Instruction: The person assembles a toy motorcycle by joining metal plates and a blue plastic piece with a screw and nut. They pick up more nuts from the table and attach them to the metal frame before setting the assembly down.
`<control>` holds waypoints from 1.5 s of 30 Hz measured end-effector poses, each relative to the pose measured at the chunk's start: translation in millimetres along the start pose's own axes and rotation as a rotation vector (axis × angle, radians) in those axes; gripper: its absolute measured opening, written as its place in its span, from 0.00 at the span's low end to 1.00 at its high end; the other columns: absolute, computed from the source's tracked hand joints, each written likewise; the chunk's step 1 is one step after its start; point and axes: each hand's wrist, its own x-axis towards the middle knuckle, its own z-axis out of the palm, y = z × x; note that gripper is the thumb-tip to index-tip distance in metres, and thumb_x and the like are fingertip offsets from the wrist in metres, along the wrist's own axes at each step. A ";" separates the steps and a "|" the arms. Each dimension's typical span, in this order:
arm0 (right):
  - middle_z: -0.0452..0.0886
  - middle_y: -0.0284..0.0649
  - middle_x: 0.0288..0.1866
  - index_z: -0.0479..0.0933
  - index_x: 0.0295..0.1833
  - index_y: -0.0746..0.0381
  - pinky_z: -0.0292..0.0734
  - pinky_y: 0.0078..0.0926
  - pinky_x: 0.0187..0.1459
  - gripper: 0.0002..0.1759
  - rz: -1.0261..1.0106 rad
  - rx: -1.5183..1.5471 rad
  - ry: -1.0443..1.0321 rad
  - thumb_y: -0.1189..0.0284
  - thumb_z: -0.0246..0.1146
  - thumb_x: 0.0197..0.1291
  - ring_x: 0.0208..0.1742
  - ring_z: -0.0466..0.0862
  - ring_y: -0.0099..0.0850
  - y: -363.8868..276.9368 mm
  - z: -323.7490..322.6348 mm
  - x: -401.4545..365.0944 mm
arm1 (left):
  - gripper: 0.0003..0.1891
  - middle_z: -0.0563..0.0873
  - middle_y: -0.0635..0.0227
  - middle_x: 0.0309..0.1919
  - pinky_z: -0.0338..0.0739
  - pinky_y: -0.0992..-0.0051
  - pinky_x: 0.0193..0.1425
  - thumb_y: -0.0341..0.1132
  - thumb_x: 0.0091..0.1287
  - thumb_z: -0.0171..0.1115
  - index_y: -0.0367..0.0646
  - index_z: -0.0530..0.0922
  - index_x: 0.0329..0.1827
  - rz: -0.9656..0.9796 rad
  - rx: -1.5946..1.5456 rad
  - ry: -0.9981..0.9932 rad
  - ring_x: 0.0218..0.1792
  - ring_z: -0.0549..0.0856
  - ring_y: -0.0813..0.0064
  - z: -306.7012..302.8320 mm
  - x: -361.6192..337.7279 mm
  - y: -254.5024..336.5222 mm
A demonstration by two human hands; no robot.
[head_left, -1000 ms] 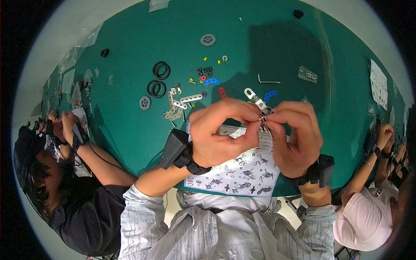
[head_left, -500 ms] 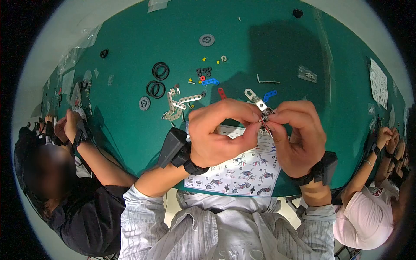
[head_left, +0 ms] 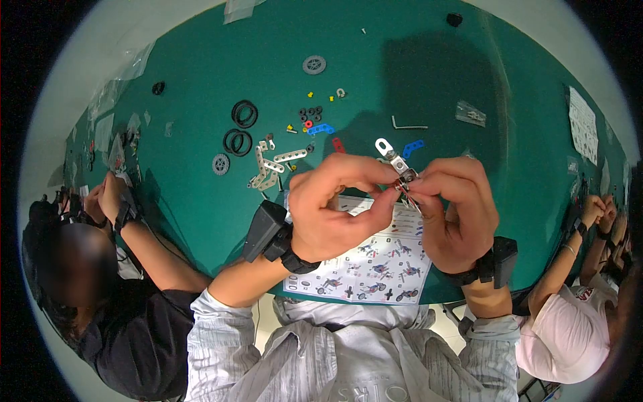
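Both my hands pinch one small metal assembly (head_left: 398,163) above the instruction sheet (head_left: 355,275). My left hand (head_left: 341,204) grips it from the left between thumb and fingertips. From the right, my right hand (head_left: 459,211) holds its lower part, where a red piece shows between the fingers. A silver slotted bracket sticks up from the top of the assembly. Just beyond my hands lie a blue angled piece (head_left: 413,148) and a red strip (head_left: 337,145). The fingertips hide the middle of the assembly.
Metal strips (head_left: 291,155), black rings (head_left: 244,114), grey wheels (head_left: 314,65) and a blue piece (head_left: 321,129) lie on the green table (head_left: 221,60). A hex key (head_left: 410,126) and a bag (head_left: 471,114) lie beyond. People sit at left (head_left: 127,335) and right (head_left: 562,328).
The view has shifted slightly, so the table items appear a little to the left. Both hands keep their hold on the metal assembly, with small finger movements.
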 end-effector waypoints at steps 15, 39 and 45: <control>0.83 0.44 0.41 0.82 0.46 0.66 0.80 0.27 0.37 0.15 0.037 0.043 0.044 0.88 0.73 0.53 0.38 0.85 0.36 -1.8 2.5 -1.4 | 0.14 0.92 0.62 0.36 0.86 0.75 0.41 0.17 0.50 0.74 0.38 0.86 0.40 0.163 0.058 -0.103 0.35 0.93 0.70 -5.0 10.6 0.7; 0.85 0.44 0.40 0.83 0.40 0.66 0.83 0.24 0.38 0.13 0.099 -0.022 -0.070 0.86 0.74 0.47 0.36 0.88 0.33 4.9 -9.5 6.5 | 0.12 0.91 0.63 0.37 0.87 0.75 0.40 0.18 0.53 0.72 0.38 0.85 0.40 0.045 0.046 -0.152 0.36 0.92 0.72 -1.3 9.0 -6.0; 0.84 0.43 0.36 0.82 0.38 0.67 0.84 0.21 0.35 0.12 0.139 0.008 -0.090 0.87 0.73 0.46 0.35 0.88 0.29 7.5 -6.1 6.8 | 0.12 0.89 0.62 0.41 0.86 0.78 0.46 0.16 0.54 0.71 0.33 0.83 0.41 -0.122 -0.057 -0.210 0.41 0.90 0.77 -1.2 5.0 -6.1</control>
